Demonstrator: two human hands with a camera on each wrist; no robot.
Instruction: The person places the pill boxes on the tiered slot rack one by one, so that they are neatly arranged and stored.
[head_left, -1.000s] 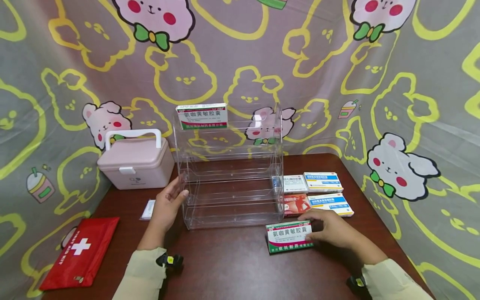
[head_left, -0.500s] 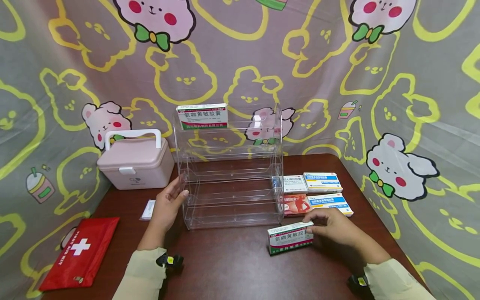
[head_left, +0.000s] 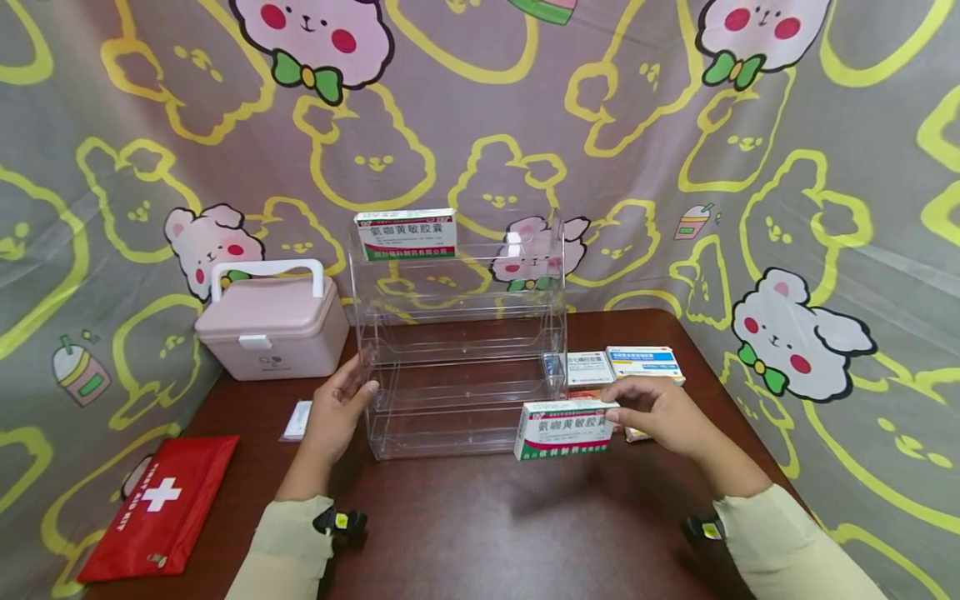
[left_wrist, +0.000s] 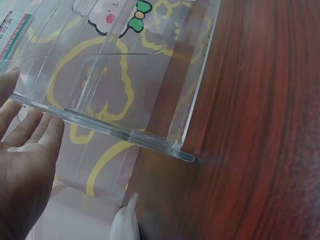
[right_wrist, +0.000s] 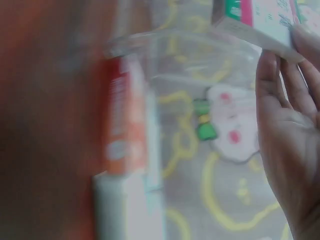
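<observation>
A clear acrylic tiered rack (head_left: 465,392) stands on the dark wood table. My left hand (head_left: 339,410) grips its left side panel, thumb on one face and fingers on the other, as the left wrist view also shows around the panel edge (left_wrist: 115,131). My right hand (head_left: 663,417) pinches the right end of a green-and-white medicine box (head_left: 566,432), raised off the table in front of the rack's lower right corner. A matching medicine box (head_left: 407,236) sits at the left of the rack's top tier.
Right of the rack lie a white box (head_left: 590,369), a blue-and-white box (head_left: 645,364) and an orange-red box (right_wrist: 125,117), partly hidden by my right hand. Leftward are a pink handled case (head_left: 270,325), a small white packet (head_left: 297,420) and a red first aid pouch (head_left: 161,504).
My right hand tips the medicine box so its top shows, then lifts it off the table, up and slightly left toward the rack. My left hand keeps its hold on the rack.
</observation>
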